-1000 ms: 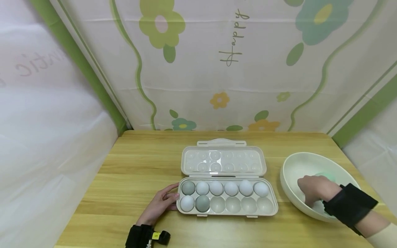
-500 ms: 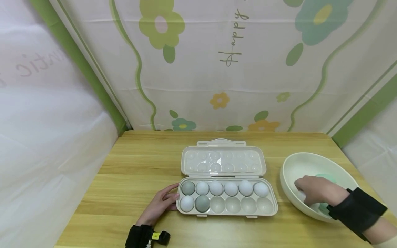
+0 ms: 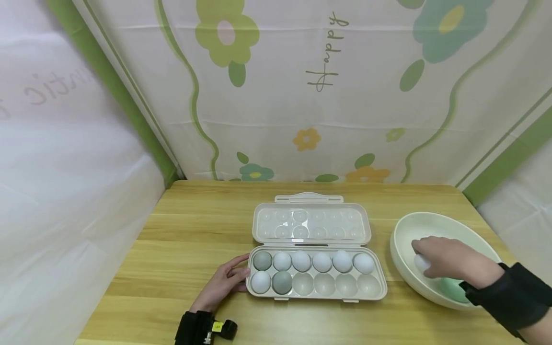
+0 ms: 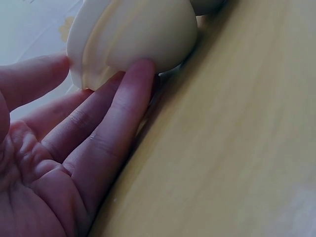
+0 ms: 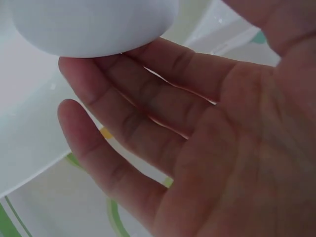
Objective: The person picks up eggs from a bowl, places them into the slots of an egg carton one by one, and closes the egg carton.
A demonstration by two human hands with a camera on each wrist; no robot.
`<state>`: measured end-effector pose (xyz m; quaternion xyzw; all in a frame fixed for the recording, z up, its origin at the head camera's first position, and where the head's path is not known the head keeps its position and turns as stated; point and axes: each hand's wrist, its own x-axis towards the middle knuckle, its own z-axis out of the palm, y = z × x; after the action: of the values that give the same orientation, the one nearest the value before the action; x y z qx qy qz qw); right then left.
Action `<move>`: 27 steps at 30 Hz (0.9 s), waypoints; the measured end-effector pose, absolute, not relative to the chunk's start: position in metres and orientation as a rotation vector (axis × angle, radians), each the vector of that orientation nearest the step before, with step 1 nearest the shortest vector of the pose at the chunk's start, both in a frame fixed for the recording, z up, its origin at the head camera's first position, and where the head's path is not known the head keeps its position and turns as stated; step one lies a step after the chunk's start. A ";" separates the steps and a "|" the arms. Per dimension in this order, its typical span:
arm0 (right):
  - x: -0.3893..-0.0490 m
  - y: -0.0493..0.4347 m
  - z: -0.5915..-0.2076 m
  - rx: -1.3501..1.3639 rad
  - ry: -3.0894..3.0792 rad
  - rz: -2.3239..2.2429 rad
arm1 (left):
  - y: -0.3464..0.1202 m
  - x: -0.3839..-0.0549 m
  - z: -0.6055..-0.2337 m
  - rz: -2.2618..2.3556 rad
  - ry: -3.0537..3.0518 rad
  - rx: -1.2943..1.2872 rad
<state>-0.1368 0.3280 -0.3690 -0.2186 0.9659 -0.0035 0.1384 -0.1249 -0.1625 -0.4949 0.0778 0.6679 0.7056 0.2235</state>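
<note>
A white egg (image 3: 421, 263) is being pinched between fingers and thumb of the right hand (image 3: 450, 258), over the inside of the bowl (image 3: 400, 239); how high above the bottom cannot be told. The end of the egg tray (image 3: 315, 298) is being touched by the left hand (image 3: 220, 285), whose fingers are being laid nearly straight against it. Eight eggs (image 3: 301, 261) are being held in the tray, six along the far row and two in the near row, on the worktop (image 3: 207, 206). A slip is probably being risked, since a smooth, rounded surface is being gripped by fingertips alone; the pale green object (image 3: 452, 289) below could be struck. If the tray is being pressed too hard at one end, the seated eggs could be jostled.
</note>
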 end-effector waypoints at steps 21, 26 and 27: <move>-0.132 0.270 -0.330 -0.901 2.955 -0.022 | -0.162 -0.125 -0.494 1.951 1.830 0.207; -0.131 0.247 -0.335 -1.007 2.963 -0.019 | -0.162 -0.125 -0.494 1.950 1.837 0.197; -0.130 0.242 -0.336 -1.020 2.955 -0.012 | -0.162 -0.126 -0.494 1.950 1.839 0.196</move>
<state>-0.1304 0.2419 -0.3355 -0.3264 0.9452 -0.0037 0.0077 -0.1256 -0.1619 -0.4937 0.0710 0.6666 0.7070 0.2252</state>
